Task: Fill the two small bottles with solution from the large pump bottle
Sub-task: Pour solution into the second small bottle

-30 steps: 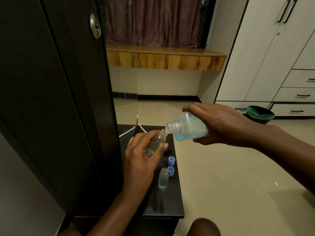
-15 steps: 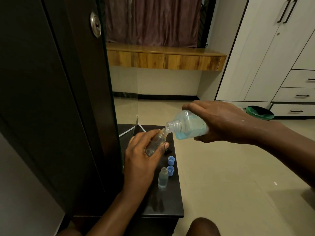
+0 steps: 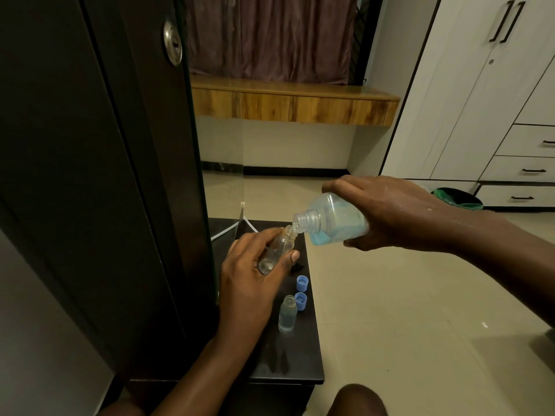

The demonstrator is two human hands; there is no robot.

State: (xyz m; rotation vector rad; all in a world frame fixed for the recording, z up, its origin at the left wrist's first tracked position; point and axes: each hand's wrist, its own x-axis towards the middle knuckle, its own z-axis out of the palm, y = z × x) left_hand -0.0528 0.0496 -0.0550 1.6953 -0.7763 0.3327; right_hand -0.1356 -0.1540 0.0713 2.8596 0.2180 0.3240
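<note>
Blue solution sat low in the large clear plastic bottle [image 3: 336, 219], gripped tilted by the right hand [image 3: 390, 214], neck touching the small clear bottle [image 3: 274, 250] clasped by the left hand [image 3: 255, 277] over the dark table [image 3: 288, 364]. Pouring was apparently under way; next needs steeper tilt.

1. One large bottle [image 3: 336, 219] with blue liquid, its neck open.
2. Two small clear bottles: one tilted bottle [image 3: 274, 250] and one standing bottle [image 3: 287, 314].
3. Two blue caps: a far cap [image 3: 302, 283] and a near cap [image 3: 301, 300].
4. Two hands: a left hand [image 3: 252, 283] and a right hand [image 3: 387, 214].
5. One dark table [image 3: 288, 364].
6. One green-lined bin [image 3: 458, 199].
</note>
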